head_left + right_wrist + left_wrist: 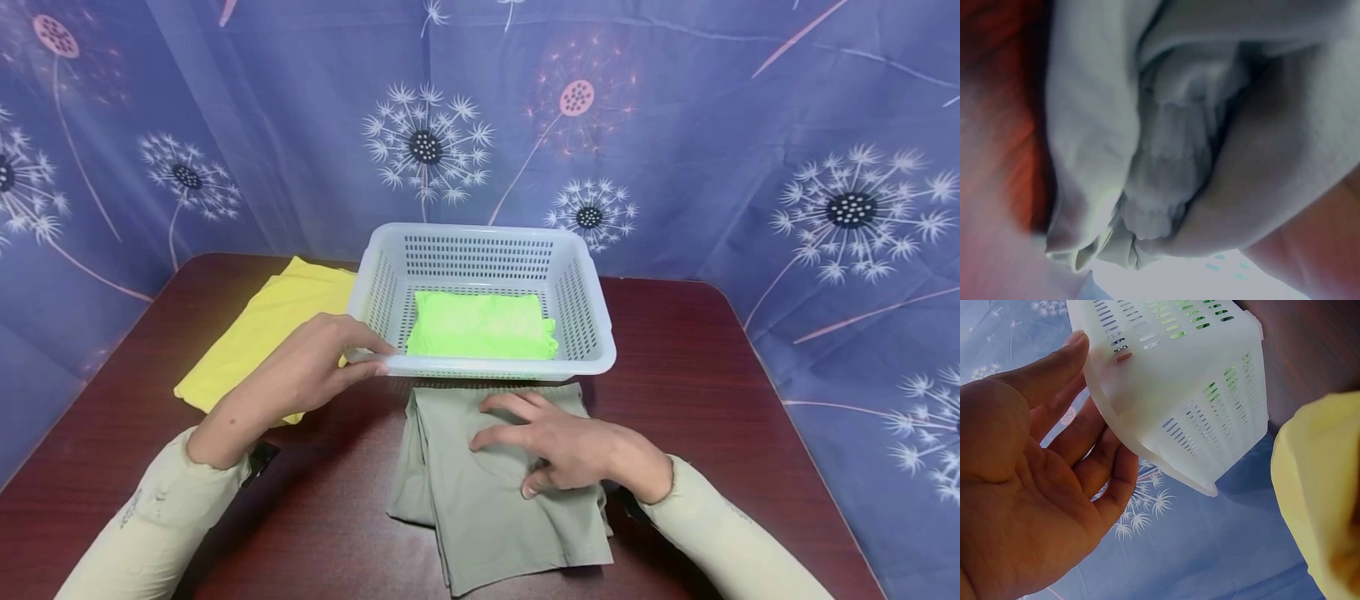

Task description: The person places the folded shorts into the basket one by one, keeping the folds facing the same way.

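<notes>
At the near left corner of a pale white plastic basket [487, 367], my left hand [322, 367] grips the rim. In the left wrist view the thumb [1054, 365] lies on one side of the rim, with the fingers [1100, 450] behind it. Inside the basket lies a folded bright green cloth [480, 325]. My right hand [562, 442] rests on a folded grey-green garment [487, 517] in front of the basket, its fingers spread and slightly bent. Layered folds of the garment [1091, 125] fill the right wrist view, and the hand is hidden there.
A folded yellow cloth [247, 333] lies left of the basket, partly under my left forearm in the head view. All of this is on a dark red-brown table [675, 350]. A blue curtain [300, 125] with a dandelion print hangs behind and along the sides.
</notes>
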{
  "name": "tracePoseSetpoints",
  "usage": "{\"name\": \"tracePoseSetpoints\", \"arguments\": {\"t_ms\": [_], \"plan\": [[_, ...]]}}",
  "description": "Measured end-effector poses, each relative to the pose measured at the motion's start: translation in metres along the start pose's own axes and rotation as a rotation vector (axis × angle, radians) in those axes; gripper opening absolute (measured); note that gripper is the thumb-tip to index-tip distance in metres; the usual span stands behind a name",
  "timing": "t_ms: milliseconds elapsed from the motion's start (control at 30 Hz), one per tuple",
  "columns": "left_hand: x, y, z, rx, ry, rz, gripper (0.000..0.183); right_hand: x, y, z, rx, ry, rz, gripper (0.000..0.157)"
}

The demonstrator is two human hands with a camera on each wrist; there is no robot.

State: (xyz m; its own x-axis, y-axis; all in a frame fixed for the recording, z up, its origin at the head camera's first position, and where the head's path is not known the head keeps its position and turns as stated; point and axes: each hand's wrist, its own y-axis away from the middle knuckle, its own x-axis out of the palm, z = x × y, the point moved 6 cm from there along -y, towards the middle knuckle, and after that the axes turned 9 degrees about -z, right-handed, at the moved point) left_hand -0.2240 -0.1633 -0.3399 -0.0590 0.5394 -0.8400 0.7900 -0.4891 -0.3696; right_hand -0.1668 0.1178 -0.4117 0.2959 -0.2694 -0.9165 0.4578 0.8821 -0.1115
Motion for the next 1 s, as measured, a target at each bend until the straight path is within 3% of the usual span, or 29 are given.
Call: {"name": "tracePoseSetpoints", "arguments": {"t_ms": [667,1000], "plan": [[0.002,0.000,-0.003,0.043,-0.019,0.003,0.020,-0.003,0.006,0.002,-0.043,0.040,-0.066,0.081],[0.004,0.001,-0.007,0.072,-0.018,-0.007,0.016,-0.011,0.015,0.001,-0.018,0.015,-0.132,0.065]]}}
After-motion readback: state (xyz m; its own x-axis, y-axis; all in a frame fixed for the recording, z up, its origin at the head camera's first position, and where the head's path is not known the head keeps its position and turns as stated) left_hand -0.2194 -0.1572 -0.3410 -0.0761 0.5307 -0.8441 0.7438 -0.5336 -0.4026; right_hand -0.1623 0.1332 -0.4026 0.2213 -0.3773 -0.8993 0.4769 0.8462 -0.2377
